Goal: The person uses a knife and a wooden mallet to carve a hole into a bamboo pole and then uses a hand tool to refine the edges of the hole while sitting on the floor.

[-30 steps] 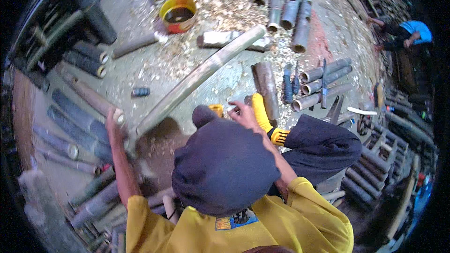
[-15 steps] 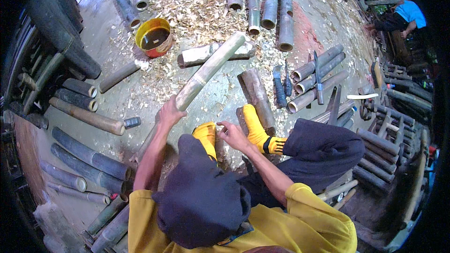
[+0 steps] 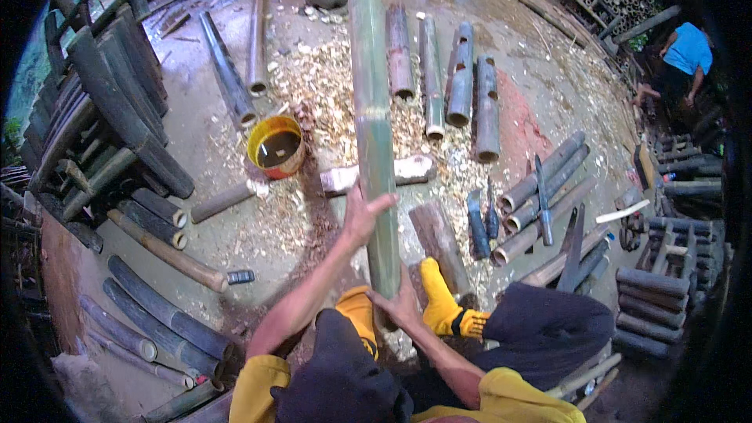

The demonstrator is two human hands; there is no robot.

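A long greenish bamboo tube (image 3: 374,129) stands nearly upright in front of me, its pale cut end at the top. My left hand (image 3: 362,215) is closed round it about midway down, thumb lying across the front. Lower down, my right hand (image 3: 401,301) grips the tube near its bottom end, fingers partly hidden behind it. That lower end is between my feet in yellow socks (image 3: 442,298). Behind the tube lies a whitish wooden block (image 3: 411,170), and a short, thick wooden piece (image 3: 440,241) rests to the right.
Wood chips (image 3: 325,86) cover the floor ahead. A yellow bucket of dark liquid (image 3: 276,147) stands left of them. Several bamboo tubes (image 3: 487,113) lie around. At right are knives (image 3: 477,227) and a saw (image 3: 573,254). A person in blue (image 3: 688,51) is far right.
The bamboo tube has swung from a slant to nearly upright and shows a greener side. My right hand, earlier off it near my foot, now grips its lower part. My view has tilted up.
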